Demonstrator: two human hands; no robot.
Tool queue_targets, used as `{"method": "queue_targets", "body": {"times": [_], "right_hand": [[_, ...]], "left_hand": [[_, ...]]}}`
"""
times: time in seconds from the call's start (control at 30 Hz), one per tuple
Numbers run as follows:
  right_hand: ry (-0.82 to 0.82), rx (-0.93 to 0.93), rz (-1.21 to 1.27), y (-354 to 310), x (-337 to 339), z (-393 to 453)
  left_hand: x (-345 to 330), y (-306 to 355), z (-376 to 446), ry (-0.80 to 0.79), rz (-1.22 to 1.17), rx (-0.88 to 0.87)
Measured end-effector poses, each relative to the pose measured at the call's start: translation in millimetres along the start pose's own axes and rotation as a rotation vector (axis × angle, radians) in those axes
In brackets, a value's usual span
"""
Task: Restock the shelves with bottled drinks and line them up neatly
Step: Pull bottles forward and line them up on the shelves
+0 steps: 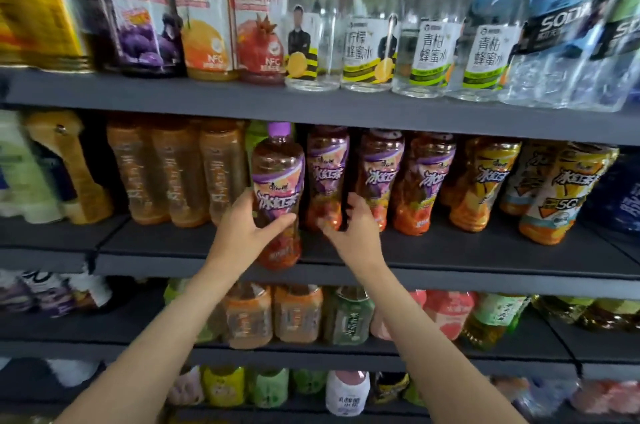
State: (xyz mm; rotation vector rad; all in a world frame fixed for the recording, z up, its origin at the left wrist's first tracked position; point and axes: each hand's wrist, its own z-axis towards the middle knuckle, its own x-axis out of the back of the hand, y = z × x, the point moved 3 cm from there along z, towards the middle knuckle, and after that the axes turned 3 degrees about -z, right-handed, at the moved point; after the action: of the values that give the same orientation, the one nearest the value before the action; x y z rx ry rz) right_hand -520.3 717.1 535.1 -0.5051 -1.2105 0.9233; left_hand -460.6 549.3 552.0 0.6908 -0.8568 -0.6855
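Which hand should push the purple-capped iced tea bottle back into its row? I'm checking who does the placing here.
The left hand, probably: it is wrapped around the purple-capped bottle at the shelf's front edge. The right hand only touches the neighbouring purple-label bottle in the row.

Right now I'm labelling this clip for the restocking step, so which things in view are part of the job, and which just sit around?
In the job:
- left hand, gripping the purple-capped tea bottle
- right hand, on the next purple-label bottle
- middle shelf

Just around:
- yellow-label tea bottles
- clear honey-water bottles
- juice bottles
- soda water bottles
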Motion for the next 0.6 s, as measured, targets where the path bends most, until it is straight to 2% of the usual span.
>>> {"method": "queue_targets", "body": {"times": [0.2, 0.37, 0.6], "right_hand": [[0.153, -0.150, -0.293, -17, -27, 24], [0.165, -0.177, -0.424, -14, -33, 37], [0.169, -0.255, -0.474, -16, -35, 61]], "left_hand": [[5, -14, 13, -0.047, -0.018, -0.002], [5, -20, 18, -0.072, -0.035, -0.017], [4, -20, 20, -0.078, -0.053, -0.014]]}}
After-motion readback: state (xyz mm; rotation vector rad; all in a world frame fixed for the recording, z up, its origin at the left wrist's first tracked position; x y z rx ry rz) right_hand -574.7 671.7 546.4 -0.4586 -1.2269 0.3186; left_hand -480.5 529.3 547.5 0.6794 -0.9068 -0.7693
